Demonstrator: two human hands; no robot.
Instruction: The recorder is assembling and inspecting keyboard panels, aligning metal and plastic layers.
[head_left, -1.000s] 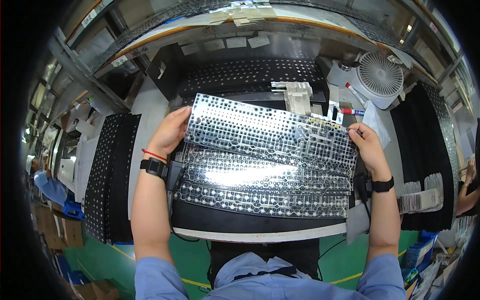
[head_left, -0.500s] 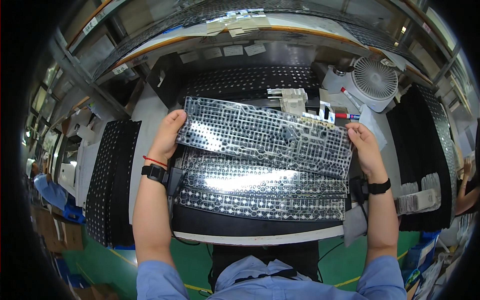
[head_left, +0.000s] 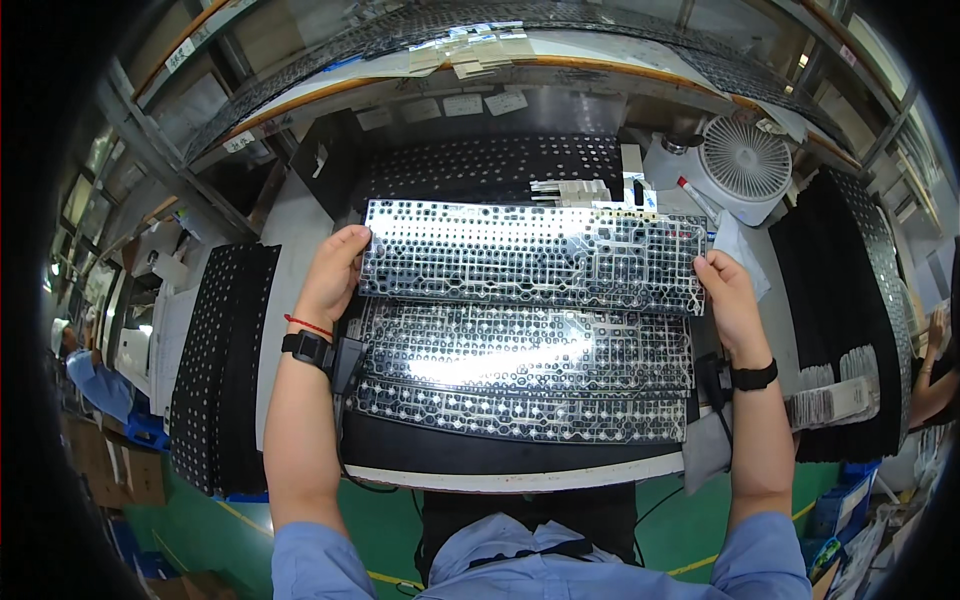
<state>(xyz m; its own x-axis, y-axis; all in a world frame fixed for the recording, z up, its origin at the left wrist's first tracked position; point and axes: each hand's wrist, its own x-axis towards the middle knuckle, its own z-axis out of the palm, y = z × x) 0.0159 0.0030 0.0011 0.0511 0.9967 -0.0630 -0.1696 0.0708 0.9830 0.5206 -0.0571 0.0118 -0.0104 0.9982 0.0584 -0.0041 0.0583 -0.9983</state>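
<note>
A clear keyboard membrane sheet (head_left: 480, 250) with dark round dots and silvery traces is held up between my two hands, roughly level and glaring on its left part. My left hand (head_left: 335, 272) is closed on its left edge, near the upper corner. At about the middle of the right edge, my right hand (head_left: 730, 290) pinches it with thumb and fingers. Below it, more membrane sheets (head_left: 530, 415) lie overlapping on the black work surface (head_left: 440, 448). The held sheet covers part of them.
A white fan (head_left: 745, 160) stands at the back right, beside a red-capped marker (head_left: 697, 200). Pale strips (head_left: 570, 193) lie behind the held sheet. Black dotted sheets (head_left: 215, 370) are stacked at left, dark stacks (head_left: 830, 300) at right. A shelf edge (head_left: 600, 65) spans the back.
The held sheet has turned from a slant to nearly level, its right end swinging up and away. My right hand now grips lower along its right edge.
</note>
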